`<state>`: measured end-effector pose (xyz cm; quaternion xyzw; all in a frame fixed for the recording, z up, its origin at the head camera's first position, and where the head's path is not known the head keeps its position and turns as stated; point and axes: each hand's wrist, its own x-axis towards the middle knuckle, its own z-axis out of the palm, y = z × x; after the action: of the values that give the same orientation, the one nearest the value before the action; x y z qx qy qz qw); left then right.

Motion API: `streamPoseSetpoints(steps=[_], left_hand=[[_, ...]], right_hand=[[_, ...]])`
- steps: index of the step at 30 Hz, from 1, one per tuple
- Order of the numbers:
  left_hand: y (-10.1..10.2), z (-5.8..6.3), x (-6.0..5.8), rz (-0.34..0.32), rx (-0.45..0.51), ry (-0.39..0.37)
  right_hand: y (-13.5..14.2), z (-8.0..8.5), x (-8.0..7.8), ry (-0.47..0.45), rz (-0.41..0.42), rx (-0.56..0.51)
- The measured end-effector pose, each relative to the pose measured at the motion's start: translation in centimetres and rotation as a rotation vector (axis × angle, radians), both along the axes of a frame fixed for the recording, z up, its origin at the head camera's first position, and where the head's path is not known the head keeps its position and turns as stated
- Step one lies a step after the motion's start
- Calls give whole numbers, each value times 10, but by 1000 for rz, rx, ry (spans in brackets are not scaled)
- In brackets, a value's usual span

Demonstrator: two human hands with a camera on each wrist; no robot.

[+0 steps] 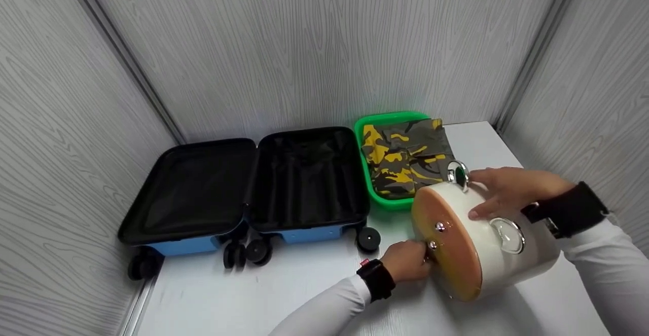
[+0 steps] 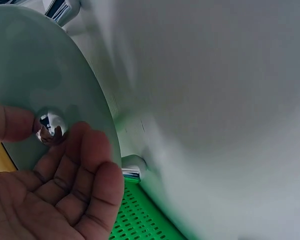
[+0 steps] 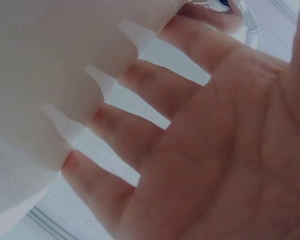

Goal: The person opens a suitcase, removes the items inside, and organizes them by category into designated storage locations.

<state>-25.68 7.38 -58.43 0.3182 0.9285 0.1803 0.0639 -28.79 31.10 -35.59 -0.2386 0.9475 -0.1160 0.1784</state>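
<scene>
A large white pot [image 1: 530,260] is tipped toward its side, its orange-tan oval lid [image 1: 456,255] turned toward the left hand. Two chrome handles [image 1: 508,234] stick out from its body. My left hand [image 1: 408,262] is at the lid; in the left wrist view its thumb and fingers pinch a chrome knob [image 2: 52,124], and the lid face looks grey-green there. My right hand [image 1: 512,189] lies against the upper side of the pot, near the other handle. Its spread, fairly straight fingers touch the white wall in the right wrist view.
An open blue suitcase [image 1: 312,234] with black lining and wheels lies on the white table [image 1: 299,285], left of the pot. Behind the pot stands a green basket [image 1: 390,204] holding folded camouflage cloth [image 1: 405,156]. Grey wood-grain walls [image 1: 324,47] surround the table.
</scene>
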Motion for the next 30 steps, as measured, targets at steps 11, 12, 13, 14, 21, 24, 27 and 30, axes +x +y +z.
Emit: streamPoseSetpoints(steps=[11, 12, 13, 14, 21, 24, 27, 30], left_hand=[[7, -1, -3, -37, 53, -55], [8, -1, -3, -38, 58, -53], [9, 0, -3, -38, 61, -48], [10, 0, -3, -39, 63, -40], [29, 0, 6, -9, 40, 49], [38, -1, 12, 4, 31, 95], [45, -2, 14, 5, 30, 136], [47, -3, 15, -12, 30, 149]], right_hand=[[-11, 48, 42, 139, -50, -33], [-15, 48, 47, 148, -35, -29], [-20, 48, 51, 151, -21, -27], [-25, 47, 54, 145, -11, -22], [-46, 27, 59, 128, -54, 63], [-47, 18, 58, 170, -90, 96], [-47, 8, 58, 259, -87, 94], [-48, -1, 59, 385, -85, 77]])
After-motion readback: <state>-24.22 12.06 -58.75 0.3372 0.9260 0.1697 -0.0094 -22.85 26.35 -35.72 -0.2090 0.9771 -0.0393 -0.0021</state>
